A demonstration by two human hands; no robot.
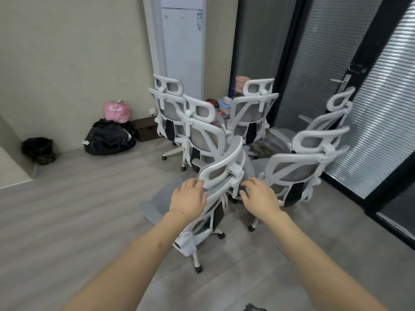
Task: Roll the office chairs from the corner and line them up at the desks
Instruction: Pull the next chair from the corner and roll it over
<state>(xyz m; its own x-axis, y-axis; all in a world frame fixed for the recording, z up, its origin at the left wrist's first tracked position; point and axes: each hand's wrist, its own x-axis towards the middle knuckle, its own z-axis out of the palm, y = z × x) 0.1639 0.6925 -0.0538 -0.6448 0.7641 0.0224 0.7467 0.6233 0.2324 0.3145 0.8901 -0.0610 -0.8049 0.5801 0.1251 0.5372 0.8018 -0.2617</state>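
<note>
**Chairs crowd the corner**

Beside the tall white air-conditioner cabinet (183,48) the white-framed grey-mesh office chairs (249,113) stand bunched. My left hand (188,196) and right hand (258,196) rest open on the nearest chair's backrest (221,173), not yet clamped. Pulling it could snag castors on neighbouring bases, I judge. The cabinet's blue label is unreadable.

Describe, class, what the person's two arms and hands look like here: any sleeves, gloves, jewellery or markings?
Both forearms are bare right to the bottom edge of the picture, so no sleeves show. The left hand and the right hand wear no gloves, and no rings, watch, bracelets or other markings are visible on the hands or wrists. The fingers look short and rounded.
</note>
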